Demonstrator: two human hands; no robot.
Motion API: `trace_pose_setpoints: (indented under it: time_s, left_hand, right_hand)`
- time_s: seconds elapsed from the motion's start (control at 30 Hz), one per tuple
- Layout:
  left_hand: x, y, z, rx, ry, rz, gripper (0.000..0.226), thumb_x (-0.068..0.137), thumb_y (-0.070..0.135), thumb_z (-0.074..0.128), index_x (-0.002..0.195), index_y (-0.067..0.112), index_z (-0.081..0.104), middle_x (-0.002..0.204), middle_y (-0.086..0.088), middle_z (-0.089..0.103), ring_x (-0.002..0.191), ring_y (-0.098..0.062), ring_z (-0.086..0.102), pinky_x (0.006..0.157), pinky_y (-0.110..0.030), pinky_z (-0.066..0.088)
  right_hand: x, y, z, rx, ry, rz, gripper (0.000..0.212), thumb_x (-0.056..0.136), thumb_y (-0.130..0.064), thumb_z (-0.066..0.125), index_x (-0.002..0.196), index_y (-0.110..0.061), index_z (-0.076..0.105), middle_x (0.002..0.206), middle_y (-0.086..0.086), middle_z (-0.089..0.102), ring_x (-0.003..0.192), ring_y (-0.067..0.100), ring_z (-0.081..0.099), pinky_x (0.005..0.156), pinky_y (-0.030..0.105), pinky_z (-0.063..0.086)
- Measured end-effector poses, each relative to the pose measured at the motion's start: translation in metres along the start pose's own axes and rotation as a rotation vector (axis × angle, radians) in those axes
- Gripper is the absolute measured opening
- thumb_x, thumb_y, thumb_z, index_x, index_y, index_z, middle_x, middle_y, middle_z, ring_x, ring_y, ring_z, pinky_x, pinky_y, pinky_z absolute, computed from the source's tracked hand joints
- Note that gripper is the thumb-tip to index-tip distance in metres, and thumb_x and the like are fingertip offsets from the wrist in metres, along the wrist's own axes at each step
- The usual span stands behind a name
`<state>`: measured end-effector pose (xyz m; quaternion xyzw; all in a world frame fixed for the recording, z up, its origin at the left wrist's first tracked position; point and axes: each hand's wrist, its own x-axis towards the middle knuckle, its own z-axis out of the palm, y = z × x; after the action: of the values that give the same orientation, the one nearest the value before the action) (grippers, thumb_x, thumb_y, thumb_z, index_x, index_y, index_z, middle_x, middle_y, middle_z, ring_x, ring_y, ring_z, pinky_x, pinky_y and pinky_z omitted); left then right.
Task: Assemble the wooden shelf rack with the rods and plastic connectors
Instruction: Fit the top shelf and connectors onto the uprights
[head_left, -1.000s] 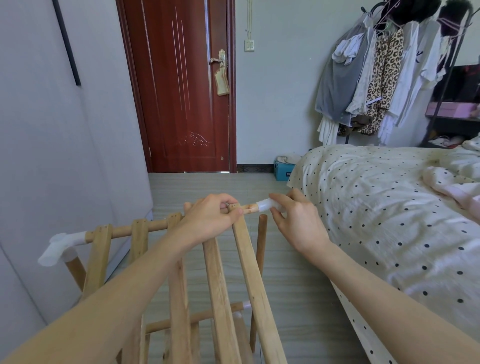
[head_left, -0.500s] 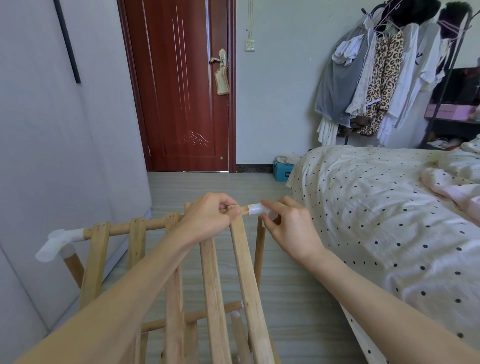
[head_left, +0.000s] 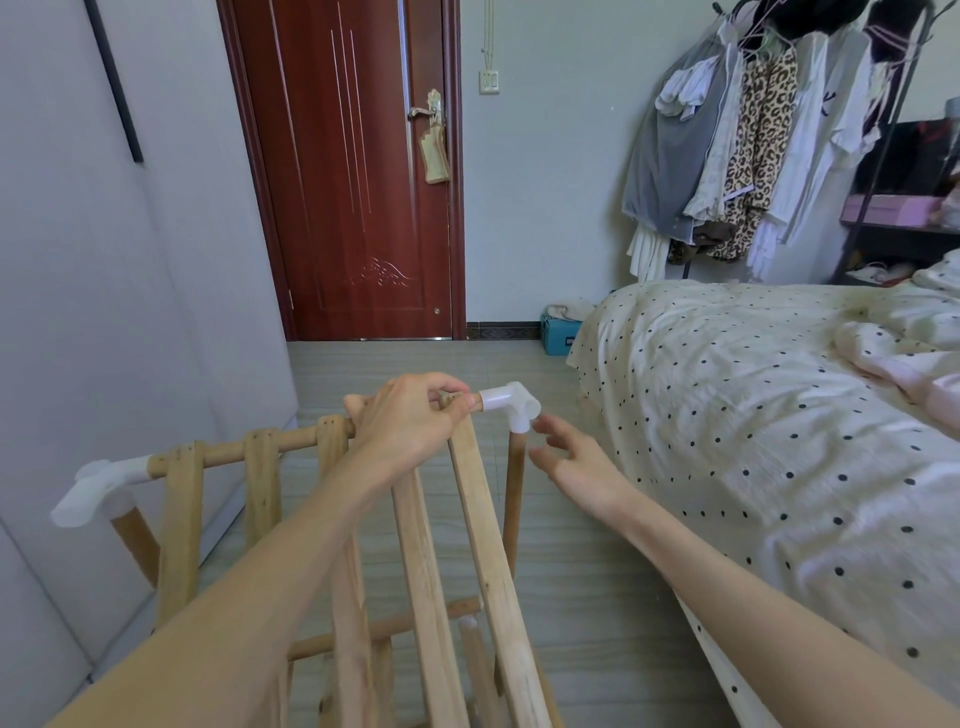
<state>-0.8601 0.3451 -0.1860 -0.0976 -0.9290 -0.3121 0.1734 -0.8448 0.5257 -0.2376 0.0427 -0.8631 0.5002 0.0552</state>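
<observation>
Bedroom floor fills the middle of the frame, a red door upper centre, a spotted bed on the right, clothes hanging upper right. Low in the frame stands the part-built rack, slats running toward the camera from a top rod. At its right end sits a white connector, with a leg rod hanging from its lower socket. Another connector caps the left end.

Left hand grips the top rod just beside the right connector, fingers curled around the wood. Right hand hovers just right of the leg rod, fingers spread and loose, holding nothing, not touching the plastic.

Judging from this, the corner joint is on and wants seating. Best play: keep that left grip firm as a brace, take the connector or leg rod squarely with the right, and push straight along each socket's line. Twisting could skew the rod, or loosen the far corner.
</observation>
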Motion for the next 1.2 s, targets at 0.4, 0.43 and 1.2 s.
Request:
trace_pose_setpoints:
  time_s: [0.4, 0.43, 1.2]
  left_hand:
    - [0.003, -0.002, 0.011, 0.051, 0.034, -0.011, 0.014, 0.089, 0.049, 0.049, 0.086, 0.046, 0.062, 0.086, 0.012, 0.068, 0.096, -0.01, 0.052, 0.065, -0.034, 0.009]
    - [0.003, -0.002, 0.012, 0.053, 0.043, -0.003, 0.013, 0.089, 0.05, 0.049, 0.085, 0.046, 0.061, 0.086, 0.011, 0.069, 0.096, -0.009, 0.052, 0.062, -0.036, 0.008]
    - [0.005, -0.005, 0.033, 0.096, 0.025, 0.082, 0.013, 0.089, 0.046, 0.047, 0.085, 0.043, 0.059, 0.06, 0.012, 0.053, 0.09, -0.014, 0.054, 0.076, -0.033, 0.025]
  right_hand:
    - [0.015, 0.011, 0.016, 0.272, 0.066, 0.047, 0.018, 0.097, -0.01, 0.045, 0.107, -0.015, 0.059, 0.096, 0.002, 0.066, 0.093, 0.014, 0.063, 0.086, 0.03, 0.053]
    - [0.015, 0.011, 0.015, 0.345, 0.079, 0.069, 0.021, 0.096, -0.01, 0.044, 0.112, -0.012, 0.058, 0.095, 0.002, 0.068, 0.093, 0.015, 0.064, 0.087, 0.031, 0.052]
    - [0.035, 0.007, 0.02, 0.497, -0.051, 0.146, 0.044, 0.101, -0.04, 0.029, 0.107, -0.01, 0.061, 0.085, 0.003, 0.067, 0.079, 0.017, 0.061, 0.091, 0.037, 0.041]
